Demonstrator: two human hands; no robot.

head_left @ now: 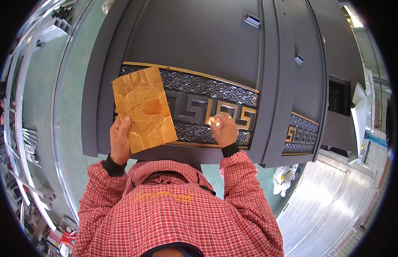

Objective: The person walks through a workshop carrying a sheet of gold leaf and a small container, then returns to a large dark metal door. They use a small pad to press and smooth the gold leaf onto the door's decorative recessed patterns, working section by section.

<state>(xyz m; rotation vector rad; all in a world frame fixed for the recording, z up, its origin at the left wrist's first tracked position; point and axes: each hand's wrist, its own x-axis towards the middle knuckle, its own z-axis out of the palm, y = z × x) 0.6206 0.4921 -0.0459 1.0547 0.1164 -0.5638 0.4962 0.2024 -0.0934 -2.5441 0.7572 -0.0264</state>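
My left hand [121,139] is closed on the lower left edge of a gold-coated piece of cardboard [143,124], its thumb on top. The cardboard is creased and has a wet-looking brownish-gold patch right of its middle. Between the fingertips of my right hand [225,132] is a small pale-gold wad [213,121], mostly hidden. That hand is over the raised key-pattern band [194,107] of a dark grey door panel [199,38]. The band's right part is gold, while its left part is dark grey. The cardboard covers the band's left end.
Scroll-pattern strips [207,88] edged with gold trim run above and below the key pattern. Another dark panel [304,98] with a similar band stands to the right. Metal profiles [32,145] lie at far left. A ribbed translucent sheet [327,201] is at lower right.
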